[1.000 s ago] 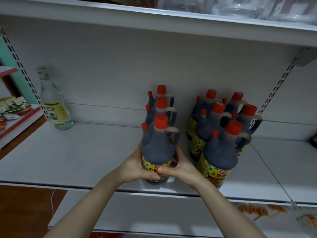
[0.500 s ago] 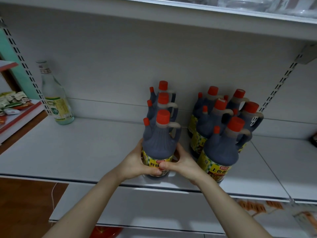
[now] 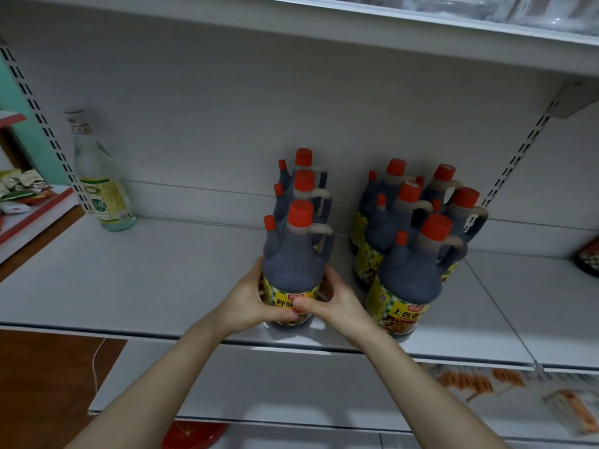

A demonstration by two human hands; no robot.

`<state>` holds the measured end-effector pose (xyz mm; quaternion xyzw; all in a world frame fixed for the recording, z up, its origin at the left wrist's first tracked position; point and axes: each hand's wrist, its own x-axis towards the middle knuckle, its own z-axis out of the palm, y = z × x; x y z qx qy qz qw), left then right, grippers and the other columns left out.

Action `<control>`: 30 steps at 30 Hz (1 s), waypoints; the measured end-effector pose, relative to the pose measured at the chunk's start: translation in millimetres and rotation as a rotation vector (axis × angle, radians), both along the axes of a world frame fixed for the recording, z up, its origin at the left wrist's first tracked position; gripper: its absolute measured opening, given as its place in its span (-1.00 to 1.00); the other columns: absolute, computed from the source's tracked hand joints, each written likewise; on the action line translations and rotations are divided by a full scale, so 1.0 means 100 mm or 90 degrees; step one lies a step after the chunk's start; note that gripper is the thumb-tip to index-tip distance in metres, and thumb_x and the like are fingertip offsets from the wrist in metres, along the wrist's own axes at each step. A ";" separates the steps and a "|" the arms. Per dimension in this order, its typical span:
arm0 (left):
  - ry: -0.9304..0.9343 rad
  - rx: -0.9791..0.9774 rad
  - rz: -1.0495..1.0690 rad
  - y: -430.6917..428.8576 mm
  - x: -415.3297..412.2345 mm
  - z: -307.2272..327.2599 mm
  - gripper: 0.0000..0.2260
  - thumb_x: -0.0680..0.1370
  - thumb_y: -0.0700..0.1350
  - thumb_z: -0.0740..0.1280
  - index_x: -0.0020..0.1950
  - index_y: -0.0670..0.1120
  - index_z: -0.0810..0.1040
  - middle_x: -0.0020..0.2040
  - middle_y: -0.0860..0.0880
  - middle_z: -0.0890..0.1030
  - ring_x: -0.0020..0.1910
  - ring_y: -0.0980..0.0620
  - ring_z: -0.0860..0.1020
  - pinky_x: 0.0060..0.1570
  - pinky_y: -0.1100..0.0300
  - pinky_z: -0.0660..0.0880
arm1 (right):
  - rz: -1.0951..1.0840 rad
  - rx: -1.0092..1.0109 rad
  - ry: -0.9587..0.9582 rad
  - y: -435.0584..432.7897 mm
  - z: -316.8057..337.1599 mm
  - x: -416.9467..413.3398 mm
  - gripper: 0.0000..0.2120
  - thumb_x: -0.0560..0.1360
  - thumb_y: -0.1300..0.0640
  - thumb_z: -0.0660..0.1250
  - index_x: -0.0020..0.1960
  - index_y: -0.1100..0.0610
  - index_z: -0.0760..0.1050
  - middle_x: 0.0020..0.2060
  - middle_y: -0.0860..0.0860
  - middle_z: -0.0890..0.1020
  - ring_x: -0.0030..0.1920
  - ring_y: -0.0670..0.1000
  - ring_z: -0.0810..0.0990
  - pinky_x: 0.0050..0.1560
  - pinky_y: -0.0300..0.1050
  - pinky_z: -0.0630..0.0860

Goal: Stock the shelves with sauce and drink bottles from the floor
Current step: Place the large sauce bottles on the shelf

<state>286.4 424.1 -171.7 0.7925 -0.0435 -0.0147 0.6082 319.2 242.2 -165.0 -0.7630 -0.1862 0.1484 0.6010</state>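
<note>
A dark soy sauce bottle (image 3: 295, 264) with a red cap and a yellow label stands upright near the front of the white shelf (image 3: 155, 280). My left hand (image 3: 249, 299) wraps its lower left side and my right hand (image 3: 334, 299) wraps its lower right side, thumbs meeting over the label. Two more of the same bottles (image 3: 303, 186) stand in a row right behind it. To the right, a cluster of several sauce bottles (image 3: 411, 241) stands apart from my hands.
A clear bottle (image 3: 100, 183) with a pale green label stands at the shelf's back left. A dark container (image 3: 588, 257) shows at the right edge. The upper shelf (image 3: 356, 30) hangs overhead. Packets (image 3: 486, 384) lie on the lower shelf. Snack packs (image 3: 19, 189) sit on a side rack left.
The held bottle has stayed against the row with both hands still on it; the view has shifted slightly, little else differs.
</note>
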 end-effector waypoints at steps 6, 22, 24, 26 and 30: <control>-0.002 0.043 0.002 0.00 -0.01 0.00 -0.06 0.12 0.03 0.58 0.38 0.03 0.14 0.18 0.20 0.48 0.13 0.33 0.50 0.04 0.44 0.45 | 0.016 -0.026 -0.004 -0.01 -0.01 0.01 -0.41 0.36 0.19 0.47 0.23 -0.15 0.24 0.11 -0.27 0.48 0.12 -0.30 0.49 0.09 -0.42 0.45; -0.183 0.589 0.181 0.18 -1.07 0.09 -0.32 0.37 0.31 0.16 0.13 -0.26 0.56 0.02 -0.20 0.64 -0.02 -0.18 0.61 -0.05 0.06 0.54 | -0.106 -0.380 -0.245 -0.20 -0.07 -0.56 -0.38 0.45 -0.08 0.36 0.38 0.23 0.31 0.38 0.13 0.37 0.40 0.07 0.31 0.32 -0.19 0.22; -0.187 0.608 0.164 0.22 -1.21 0.00 -0.36 0.40 0.29 0.17 0.05 -0.26 0.59 -0.07 -0.19 0.65 -0.10 -0.17 0.62 -0.11 0.08 0.56 | -0.131 -0.382 -0.258 -0.26 -0.12 -0.71 -0.37 0.43 -0.11 0.36 0.36 0.22 0.35 0.38 0.12 0.37 0.40 0.05 0.31 0.29 -0.30 0.18; -0.175 0.611 0.152 0.22 -1.36 -0.11 -0.38 0.40 0.28 0.17 0.04 -0.25 0.60 -0.08 -0.19 0.65 -0.11 -0.16 0.62 -0.11 0.07 0.56 | -0.150 -0.368 -0.270 -0.31 -0.18 -0.89 -0.44 0.44 -0.04 0.38 0.33 0.22 0.39 0.36 0.12 0.41 0.38 0.04 0.34 0.21 -0.42 0.13; -0.097 0.624 0.108 0.13 -1.70 -0.36 -0.38 0.39 0.27 0.17 0.04 -0.25 0.60 -0.09 -0.19 0.66 -0.12 -0.16 0.63 -0.15 0.04 0.57 | -0.108 -0.380 -0.264 -0.41 -0.33 -1.21 -0.52 0.46 0.02 0.37 0.30 0.20 0.42 0.34 0.10 0.43 0.37 0.03 0.35 0.27 -0.34 0.15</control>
